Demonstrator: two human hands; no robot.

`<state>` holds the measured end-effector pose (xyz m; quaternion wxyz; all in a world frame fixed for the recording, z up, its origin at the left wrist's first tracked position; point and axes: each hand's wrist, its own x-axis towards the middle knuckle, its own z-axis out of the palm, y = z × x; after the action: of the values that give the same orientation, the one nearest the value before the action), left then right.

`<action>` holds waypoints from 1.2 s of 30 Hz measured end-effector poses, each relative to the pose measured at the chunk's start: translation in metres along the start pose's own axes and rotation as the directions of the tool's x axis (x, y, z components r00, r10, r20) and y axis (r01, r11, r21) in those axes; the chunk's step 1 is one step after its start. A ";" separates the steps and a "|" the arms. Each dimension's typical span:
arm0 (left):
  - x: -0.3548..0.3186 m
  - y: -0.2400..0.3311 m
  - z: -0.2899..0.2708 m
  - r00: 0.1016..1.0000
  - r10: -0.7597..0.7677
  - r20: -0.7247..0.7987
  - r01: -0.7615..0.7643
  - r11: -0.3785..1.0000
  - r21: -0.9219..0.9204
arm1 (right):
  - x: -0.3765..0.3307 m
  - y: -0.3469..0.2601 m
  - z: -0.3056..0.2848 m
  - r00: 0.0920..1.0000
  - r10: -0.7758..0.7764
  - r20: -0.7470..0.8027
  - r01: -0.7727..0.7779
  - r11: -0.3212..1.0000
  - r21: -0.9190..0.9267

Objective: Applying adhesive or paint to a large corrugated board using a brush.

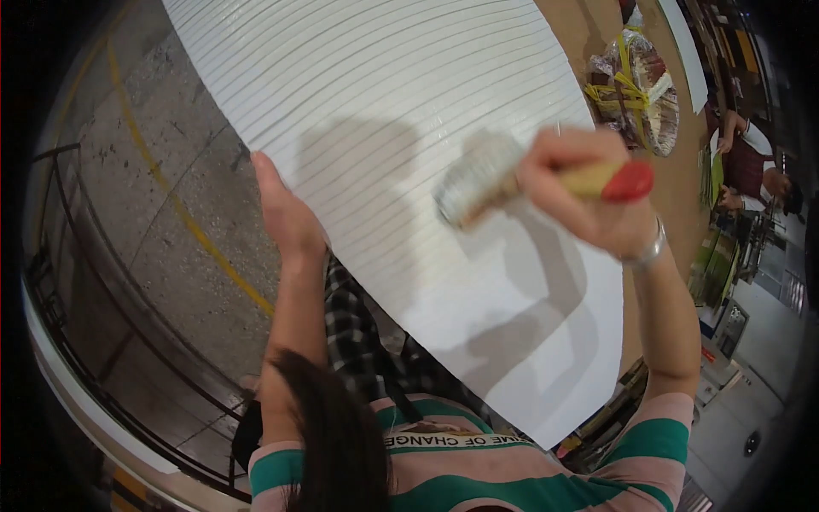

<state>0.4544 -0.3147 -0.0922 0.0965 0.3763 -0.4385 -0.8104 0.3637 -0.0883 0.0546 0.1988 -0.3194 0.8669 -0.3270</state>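
Note:
My right hand (589, 188) grips a wide paintbrush (589, 182) by its wooden handle, which ends in a red tip. The pale brush head, smeared by motion, is over the large white sheet (401, 68). Close grey lines run across the sheet's upper part, and its surface looks shiny in places. At the sheet's left edge my left hand (288, 213) holds on, closed against the side, with part of its fingers hidden by the sheet. Shadows of my head and right arm fall across the white surface.
A brown tabletop (580, 30) lies under the sheet. On it, at the upper right, sits a plastic-wrapped bundle (640, 94) tied with yellow strap. Another person (755, 166) works beyond it. At left are a metal rail (111, 375) and a grey floor (162, 145) with yellow lines.

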 end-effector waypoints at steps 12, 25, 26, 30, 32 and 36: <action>-0.069 -0.046 -0.019 0.997 0.046 0.058 -0.052 0.992 0.114 | -0.063 -0.022 0.005 0.974 0.212 0.073 -0.220 0.967 0.125; -0.088 -0.069 -0.012 0.983 0.111 0.147 -0.086 0.983 -0.162 | -0.030 -0.053 0.043 1.000 -0.018 -0.006 0.018 1.000 -0.016; -0.085 -0.075 -0.010 0.983 0.101 0.154 -0.074 0.983 -0.171 | -0.031 -0.060 0.039 0.996 0.054 -0.066 -0.049 0.996 0.072; -0.085 -0.075 -0.004 0.992 0.019 0.125 -0.004 0.993 -0.122 | -0.021 -0.050 0.046 0.994 0.006 -0.105 -0.017 0.995 -0.101; -0.083 -0.072 -0.006 0.993 -0.019 0.114 0.032 0.992 -0.120 | -0.056 -0.041 0.054 0.998 -0.056 0.009 0.057 0.993 -0.104; -0.081 -0.072 -0.009 0.993 0.013 0.118 0.006 0.987 -0.158 | -0.078 -0.051 0.043 0.998 0.052 0.026 -0.051 0.997 -0.052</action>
<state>0.5291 -0.2383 -0.1091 0.1013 0.3178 -0.3787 -0.8633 0.4651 -0.0840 0.0701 0.2110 -0.3064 0.8801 -0.2950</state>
